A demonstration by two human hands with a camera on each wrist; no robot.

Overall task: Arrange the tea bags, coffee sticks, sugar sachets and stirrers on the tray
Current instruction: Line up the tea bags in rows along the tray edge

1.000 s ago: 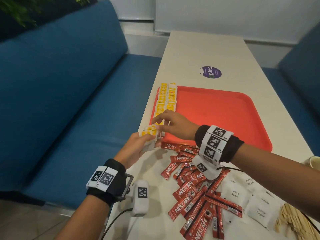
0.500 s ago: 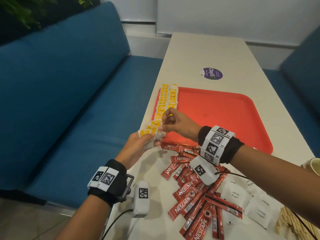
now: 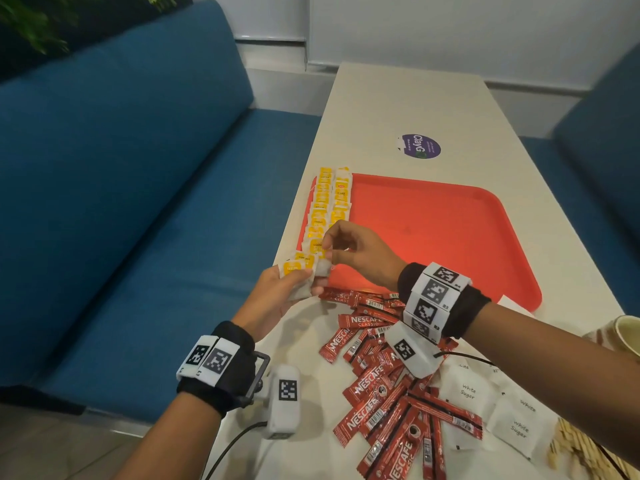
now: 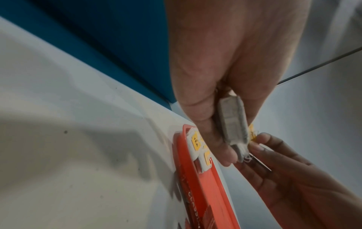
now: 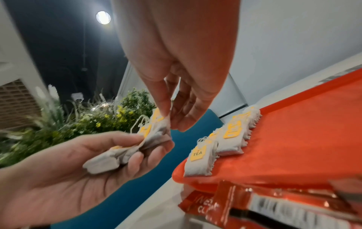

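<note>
My left hand (image 3: 304,282) grips a small stack of tea bags (image 3: 298,270) with yellow tags, just off the near-left corner of the red tray (image 3: 450,237). My right hand (image 3: 328,251) reaches over from the right, and its thumb and fingers pinch the top tea bag (image 5: 162,122) of that stack (image 5: 121,153). Two rows of tea bags (image 3: 329,202) lie along the tray's left edge (image 5: 227,139). In the left wrist view the stack (image 4: 233,124) sits between my thumb and fingers, beside the tray rim (image 4: 182,155).
Red coffee sticks (image 3: 381,393) lie heaped on the white table in front of the tray. White sugar sachets (image 3: 485,400) and wooden stirrers (image 3: 581,452) lie at the near right, beside a paper cup (image 3: 627,334). A purple sticker (image 3: 420,147) lies beyond the tray. A blue sofa (image 3: 121,202) runs along the left.
My right hand has come back from the near end of the tea bag rows to the stack in my left hand and pinched its top bag. The left hand has barely moved.
</note>
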